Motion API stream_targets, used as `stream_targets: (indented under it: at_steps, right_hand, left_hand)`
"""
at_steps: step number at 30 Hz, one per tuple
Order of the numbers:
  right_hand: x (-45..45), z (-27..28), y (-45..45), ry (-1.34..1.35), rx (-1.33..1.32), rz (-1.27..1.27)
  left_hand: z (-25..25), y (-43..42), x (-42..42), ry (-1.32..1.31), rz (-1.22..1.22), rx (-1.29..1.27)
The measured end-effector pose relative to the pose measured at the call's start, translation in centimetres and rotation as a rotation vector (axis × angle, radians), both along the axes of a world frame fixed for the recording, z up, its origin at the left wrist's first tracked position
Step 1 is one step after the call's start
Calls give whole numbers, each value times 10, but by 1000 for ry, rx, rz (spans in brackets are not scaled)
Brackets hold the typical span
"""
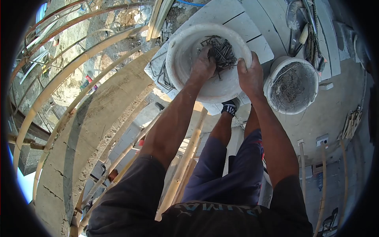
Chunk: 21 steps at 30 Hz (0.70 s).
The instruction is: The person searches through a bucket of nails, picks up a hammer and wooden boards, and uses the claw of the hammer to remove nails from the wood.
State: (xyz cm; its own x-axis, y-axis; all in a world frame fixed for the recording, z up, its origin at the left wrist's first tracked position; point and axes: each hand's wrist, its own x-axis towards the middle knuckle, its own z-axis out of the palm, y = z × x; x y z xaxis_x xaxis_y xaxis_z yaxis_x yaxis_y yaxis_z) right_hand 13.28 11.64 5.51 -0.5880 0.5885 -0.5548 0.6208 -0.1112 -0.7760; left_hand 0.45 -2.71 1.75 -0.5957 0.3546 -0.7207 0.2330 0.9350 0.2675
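A white, dusty bucket (179,75) stands on pale boards, with a heap of long metal nails (224,52) on its bottom. Inside it, my left hand (204,64) has its fingers curled in at the left side of the heap; the fingertips are partly hidden among the nails. On the right, my right hand (250,75) grips the bucket's rim, thumb up on the edge and fingers over the outside. Several bent metal rods (164,77) lie beside the bucket at its left.
A second white bucket (312,93) with tangled thin wire (290,83) is at right. Above it lie tools, including one with a wooden handle (304,34). Curved bamboo poles (59,85) and a concrete edge (94,102) run along the left, with rubble-strewn ground beyond.
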Motion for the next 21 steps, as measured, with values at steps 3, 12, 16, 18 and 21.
stream_targets:
  at_steps: [3,12,16,18,21]
  right_hand:
    - [1,-3,-1,8,1,-8]
    - [-2,0,2,6,-10,1]
    - [-3,2,1,-6,-2,0]
    - [-2,1,1,1,-3,-1]
    - [-1,0,2,14,-26,0]
  left_hand:
    - [24,22,7,-104,3,-320]
    - [16,-5,9,-88,-90,-197]
    - [15,-5,3,22,70,-81]
    - [12,1,1,98,146,-12]
    - [-1,13,-4,168,192,96]
